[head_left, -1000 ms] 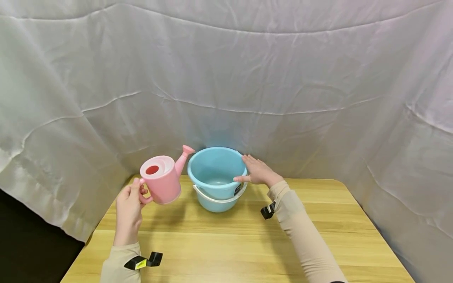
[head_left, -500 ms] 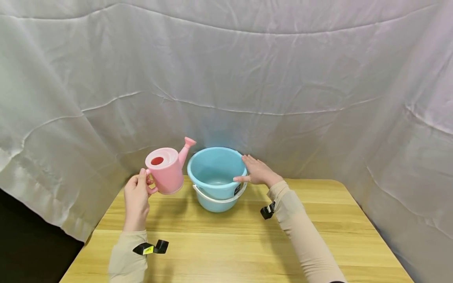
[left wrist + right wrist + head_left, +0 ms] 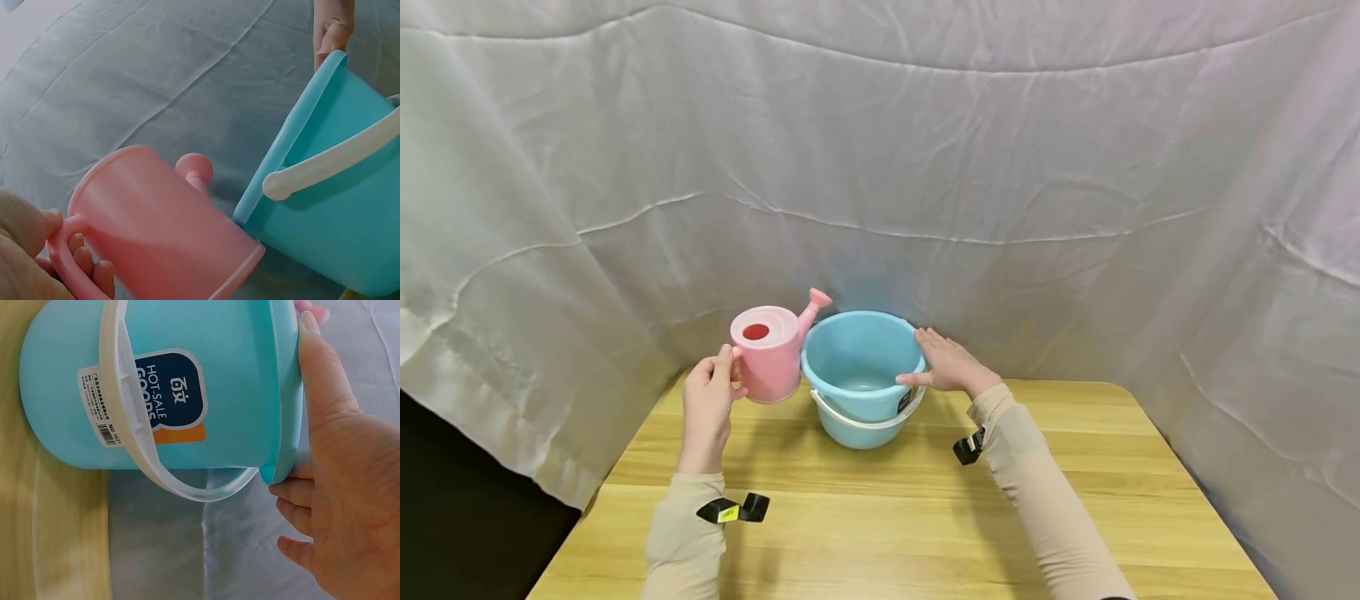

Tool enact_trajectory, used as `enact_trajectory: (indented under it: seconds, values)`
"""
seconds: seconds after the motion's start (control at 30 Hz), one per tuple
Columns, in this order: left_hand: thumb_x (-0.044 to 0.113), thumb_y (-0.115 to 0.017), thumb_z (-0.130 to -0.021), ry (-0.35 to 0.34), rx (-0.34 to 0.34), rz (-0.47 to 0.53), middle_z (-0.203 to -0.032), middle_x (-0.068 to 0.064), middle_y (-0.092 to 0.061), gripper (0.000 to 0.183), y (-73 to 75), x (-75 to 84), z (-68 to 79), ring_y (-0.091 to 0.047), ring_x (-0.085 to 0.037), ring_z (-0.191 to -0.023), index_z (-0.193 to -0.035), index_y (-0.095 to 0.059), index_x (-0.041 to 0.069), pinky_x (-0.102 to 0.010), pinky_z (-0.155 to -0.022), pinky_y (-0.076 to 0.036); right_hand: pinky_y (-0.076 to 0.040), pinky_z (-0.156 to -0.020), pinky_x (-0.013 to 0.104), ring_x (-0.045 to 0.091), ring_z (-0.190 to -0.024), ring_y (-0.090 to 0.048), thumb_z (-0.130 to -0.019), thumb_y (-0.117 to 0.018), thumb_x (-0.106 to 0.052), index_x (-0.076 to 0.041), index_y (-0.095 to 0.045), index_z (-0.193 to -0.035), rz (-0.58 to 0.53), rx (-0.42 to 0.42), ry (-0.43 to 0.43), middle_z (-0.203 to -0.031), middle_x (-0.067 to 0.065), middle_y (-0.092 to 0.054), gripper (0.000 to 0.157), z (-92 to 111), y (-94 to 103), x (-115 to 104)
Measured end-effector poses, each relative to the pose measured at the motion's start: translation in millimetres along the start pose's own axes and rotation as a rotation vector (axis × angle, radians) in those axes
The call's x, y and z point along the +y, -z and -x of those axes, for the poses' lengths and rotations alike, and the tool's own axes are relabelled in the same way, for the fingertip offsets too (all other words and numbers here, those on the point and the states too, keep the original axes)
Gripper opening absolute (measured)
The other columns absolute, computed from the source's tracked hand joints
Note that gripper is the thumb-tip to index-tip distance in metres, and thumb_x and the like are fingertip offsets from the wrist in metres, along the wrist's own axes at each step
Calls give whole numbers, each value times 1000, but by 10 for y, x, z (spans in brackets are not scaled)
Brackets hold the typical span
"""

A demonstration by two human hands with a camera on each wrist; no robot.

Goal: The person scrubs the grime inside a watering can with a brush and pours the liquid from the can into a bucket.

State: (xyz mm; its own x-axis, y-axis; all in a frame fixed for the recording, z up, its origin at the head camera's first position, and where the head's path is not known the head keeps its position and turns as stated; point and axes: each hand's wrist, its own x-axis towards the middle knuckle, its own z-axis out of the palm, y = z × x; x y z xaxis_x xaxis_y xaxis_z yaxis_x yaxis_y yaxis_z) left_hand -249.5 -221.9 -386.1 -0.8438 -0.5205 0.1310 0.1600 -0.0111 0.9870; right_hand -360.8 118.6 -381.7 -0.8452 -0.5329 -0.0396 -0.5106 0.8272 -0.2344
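My left hand (image 3: 706,408) grips the handle of a pink watering can (image 3: 771,371), held upright over the table left of a light blue bucket (image 3: 856,404). The can's spout points right, and its rose overlaps the bucket's back left rim in the head view. Seen from the left wrist, the can's body (image 3: 156,231) lies right at the bucket's rim (image 3: 275,169). Across the bucket, my right hand (image 3: 951,367) rests on the right side of the rim, thumb and fingers extended. In the right wrist view its thumb (image 3: 325,375) lies along the rim.
The bucket stands upright on a wooden table (image 3: 850,533), its white handle (image 3: 122,381) hanging down at the front. A label (image 3: 175,394) is on its side. Grey cloth (image 3: 880,167) hangs closely behind the table. Black straps (image 3: 730,508) sit at both wrists.
My left hand has carried the watering can to the right and a little farther back, up beside the bucket. The right hand and the bucket have stayed in place.
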Motion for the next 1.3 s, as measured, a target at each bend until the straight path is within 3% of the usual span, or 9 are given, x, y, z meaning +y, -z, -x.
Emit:
enact_trajectory:
  seconds: [0.23, 0.37, 0.47, 0.6, 0.77, 1.07, 1.3]
  values:
    - [40, -55, -98, -14, -13, -69, -75, 8, -54, 41, -85, 27, -5, -52, -10, -69, -92, -60, 0, -22, -65, -50, -16, -121, 50, 37, -151, -10, -88, -57, -64, 3, -12, -153, 4, 2, 2, -161, 21, -14, 103, 8, 7, 9]
    - [38, -56, -98, -33, 20, -33, -71, 9, -53, 37, -177, -1, -10, -49, -10, -67, -85, -59, 4, -21, -62, -46, -16, -121, 51, 37, -151, -11, -88, -57, -63, 3, -13, -153, 1, 8, 2, -161, 21, -15, 103, 4, -6, 16]
    - [35, -56, -98, -102, 78, -55, -72, 8, -54, 36, -243, -38, -13, -48, -7, -69, -81, -59, 3, -20, -64, -42, -16, -121, 51, 37, -151, -11, -88, -58, -63, 3, -13, -153, -7, 12, 5, -161, 21, -15, 102, -3, -17, 14]
    - [31, -56, -99, -198, 153, -135, -80, -4, -61, 36, -298, -82, -16, -48, -5, -75, -84, -61, -2, -20, -69, -38, -16, -121, 51, 37, -151, -11, -88, -57, -63, 3, -13, -153, -14, 16, 10, -161, 21, -15, 103, -11, -27, 5]
    - [31, -54, -100, -231, 164, -146, -88, -16, -62, 38, -330, -116, 3, -48, -6, -77, -88, -61, -4, -21, -72, -38, -17, -121, 51, 38, -151, -11, -88, -58, -64, 4, -14, -153, -19, 20, 5, -161, 22, -16, 103, -13, -24, 7]
    - [31, -58, -98, -268, 182, -114, -68, 11, -48, 36, -399, -146, 32, -47, -8, -74, -85, -62, -3, -23, -71, -36, -17, -120, 52, 38, -150, -11, -87, -57, -66, 4, -13, -153, -26, 14, 10, -161, 23, -15, 105, -14, -16, 16]
    - [33, -60, -96, -290, 151, -95, -61, 13, -41, 39, -481, -108, 29, -44, -7, -68, -83, -64, -4, -21, -64, -34, -16, -121, 51, 38, -151, -10, -88, -59, -62, 4, -14, -153, -45, 16, 5, -161, 23, -15, 103, 1, 0, -2]
